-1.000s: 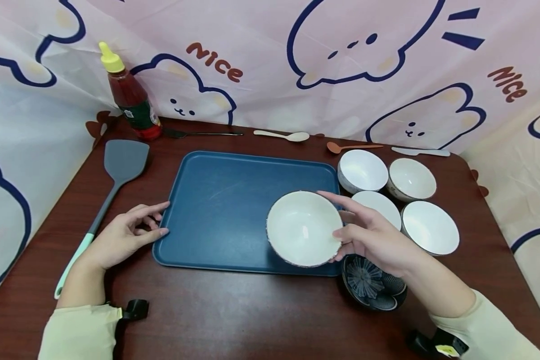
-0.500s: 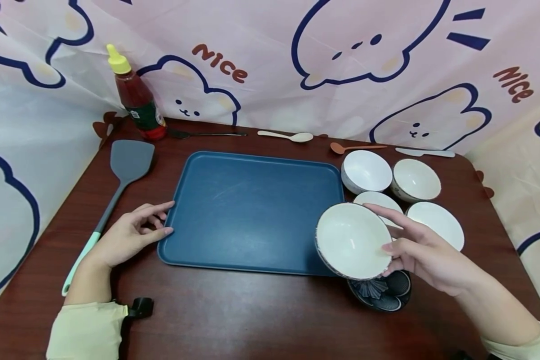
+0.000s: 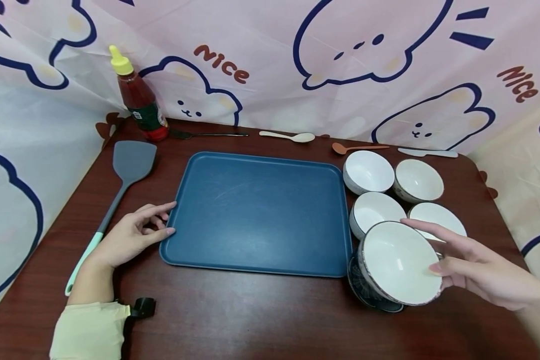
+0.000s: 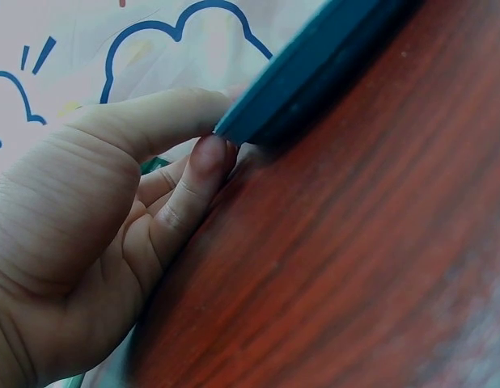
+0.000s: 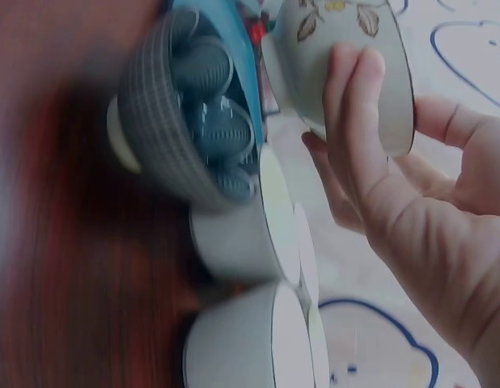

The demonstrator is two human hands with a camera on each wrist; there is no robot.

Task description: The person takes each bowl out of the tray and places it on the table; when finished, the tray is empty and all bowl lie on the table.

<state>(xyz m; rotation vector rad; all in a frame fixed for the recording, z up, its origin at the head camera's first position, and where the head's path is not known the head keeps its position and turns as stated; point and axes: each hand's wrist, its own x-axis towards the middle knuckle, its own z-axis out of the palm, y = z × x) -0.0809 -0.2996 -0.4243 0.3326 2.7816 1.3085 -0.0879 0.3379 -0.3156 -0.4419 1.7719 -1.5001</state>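
A white bowl [image 3: 398,262] is held tipped in the lower right of the head view, gripped at its rim by the curled fingers and thumb of the right hand [image 3: 481,272]. Nothing is seen inside it. It is held just above a dark patterned bowl [image 3: 364,292], which sits on the table [image 3: 252,315] and is mostly hidden under it. In the right wrist view the held bowl [image 5: 347,69] is seen from outside, with a leaf picture on its side, and the fingers [image 5: 355,121] are wrapped around its wall. Four more white bowls are set close together behind it, toward the right: one [image 3: 368,171] at the back left, one [image 3: 418,180] at the back right, one [image 3: 374,212] in front, and one [image 3: 436,215] partly hidden by the hand. All of them look bare inside. A blue tray [image 3: 258,212] lies flat in the middle of the frame with nothing on it. Its left edge is touched by the left hand [image 3: 132,235], whose fingers are loosely bent; in the left wrist view a fingertip [image 4: 209,158] is pressed against the tray's corner [image 4: 315,73]. The right edge of the tray is just beside the bowls. A wide strip of bare table is left along the bottom of the frame.
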